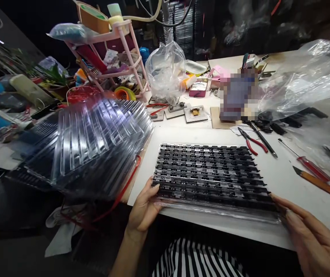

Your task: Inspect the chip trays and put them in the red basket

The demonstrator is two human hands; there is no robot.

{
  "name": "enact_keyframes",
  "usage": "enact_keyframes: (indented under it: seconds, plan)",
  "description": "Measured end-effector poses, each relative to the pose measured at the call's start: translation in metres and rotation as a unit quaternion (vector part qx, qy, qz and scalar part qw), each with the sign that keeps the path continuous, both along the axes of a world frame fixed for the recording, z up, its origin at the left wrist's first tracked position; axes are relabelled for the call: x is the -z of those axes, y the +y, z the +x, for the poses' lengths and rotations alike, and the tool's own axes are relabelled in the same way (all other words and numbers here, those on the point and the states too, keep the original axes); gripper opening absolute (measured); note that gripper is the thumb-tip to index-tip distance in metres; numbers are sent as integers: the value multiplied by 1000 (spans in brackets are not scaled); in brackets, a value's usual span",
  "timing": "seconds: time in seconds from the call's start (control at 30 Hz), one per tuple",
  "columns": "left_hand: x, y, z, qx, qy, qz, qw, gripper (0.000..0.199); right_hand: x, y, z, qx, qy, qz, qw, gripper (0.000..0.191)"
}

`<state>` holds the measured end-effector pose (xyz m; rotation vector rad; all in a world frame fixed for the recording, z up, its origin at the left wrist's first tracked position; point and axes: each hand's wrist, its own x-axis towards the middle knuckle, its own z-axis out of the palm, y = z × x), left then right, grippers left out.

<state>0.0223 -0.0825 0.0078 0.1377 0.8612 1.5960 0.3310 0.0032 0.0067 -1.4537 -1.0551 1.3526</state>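
Your left hand [144,207] and right hand [311,238] are gripping a tray [211,210] of seemingly identical black parts [205,173] by its near corners.

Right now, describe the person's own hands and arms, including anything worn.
The ungloved left hand and ungloved right hand bear no visible markings. The left forearm is bare; the right is out of frame. A black-and-white striped fabric garment shows below.

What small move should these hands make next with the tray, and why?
Probably ease the clear plastic tray slightly farther from the near edge of the white tabletop, keeping it level: it sits close to that edge, carries rows of black parts, and the left hand and right hand hold its opposite ends.
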Motion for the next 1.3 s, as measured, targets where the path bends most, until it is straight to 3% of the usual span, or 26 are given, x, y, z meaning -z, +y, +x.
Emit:
enact_keyframes:
  seconds: [0.27,0.4,0.6,0.8,1.13,1.3]
  plan:
    - [-2,5,-1,-17,-22,-9,1000,59,-5,22,-6,68,138,-102,983,39]
    - [0,6,-1,-36,-96,5,995,48,0,28,-20,55,251,-146,955,29]
    - [10,4,4,-80,-144,91,982,42,5,29,-28,15,347,-158,924,28]
    - [13,3,7,-103,-146,86,980,39,7,25,-27,-25,409,-163,897,31]
    - [4,7,13,-123,-117,89,981,41,8,23,-30,-53,423,-124,896,30]
    - [4,7,5,-123,-98,42,987,41,7,23,-34,-51,433,-96,895,30]
